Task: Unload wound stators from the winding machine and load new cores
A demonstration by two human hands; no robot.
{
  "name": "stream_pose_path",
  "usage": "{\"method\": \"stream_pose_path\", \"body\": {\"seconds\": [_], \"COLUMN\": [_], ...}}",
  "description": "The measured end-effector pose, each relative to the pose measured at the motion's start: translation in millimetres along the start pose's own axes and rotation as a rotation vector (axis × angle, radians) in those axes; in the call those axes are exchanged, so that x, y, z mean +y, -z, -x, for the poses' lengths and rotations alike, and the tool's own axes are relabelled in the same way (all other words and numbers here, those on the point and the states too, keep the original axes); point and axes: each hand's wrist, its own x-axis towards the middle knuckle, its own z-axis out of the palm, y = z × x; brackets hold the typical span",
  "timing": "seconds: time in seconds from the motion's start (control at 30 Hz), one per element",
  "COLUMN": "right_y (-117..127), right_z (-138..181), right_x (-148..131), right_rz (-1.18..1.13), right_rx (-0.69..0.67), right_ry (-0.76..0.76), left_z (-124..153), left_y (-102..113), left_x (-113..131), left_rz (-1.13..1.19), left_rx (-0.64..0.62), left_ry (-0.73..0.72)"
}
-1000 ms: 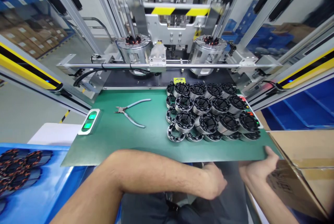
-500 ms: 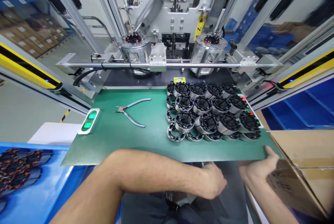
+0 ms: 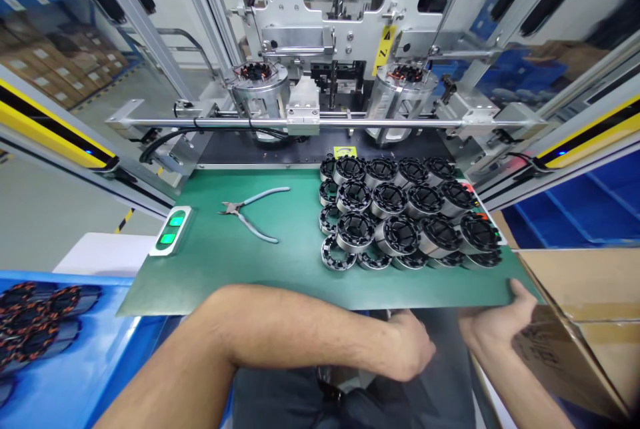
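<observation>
My left hand hangs below the front edge of the green mat, fingers curled down toward my lap; what it touches is hidden. My right hand rests at the mat's front right corner, thumb against the edge, beside a cardboard box. Several black-and-metal stator rings are stacked in rows on the mat's right half. Wire cutters lie on the left half. Behind, a press machine holds two wound stators in round fixtures.
A two-button green control pad sits at the mat's left edge. A blue bin with wound stators is at lower left. Yellow light-curtain bars flank both sides. A steel rail crosses in front of the fixtures.
The machine's head with the yellow-black stripe has risen clear of the two fixtures. Both my hands have stayed where they were.
</observation>
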Motion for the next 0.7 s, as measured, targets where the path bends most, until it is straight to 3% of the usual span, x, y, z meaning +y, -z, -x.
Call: {"method": "stream_pose_path", "body": {"seconds": [0.7], "right_y": [0], "right_z": [-4], "right_x": [1], "right_rz": [-0.02], "right_rx": [-0.005], "right_ry": [0.013], "left_z": [-8], "left_y": [-13], "left_x": [3], "left_rz": [-0.015], "left_rx": [0.07], "left_ry": [0.026]}}
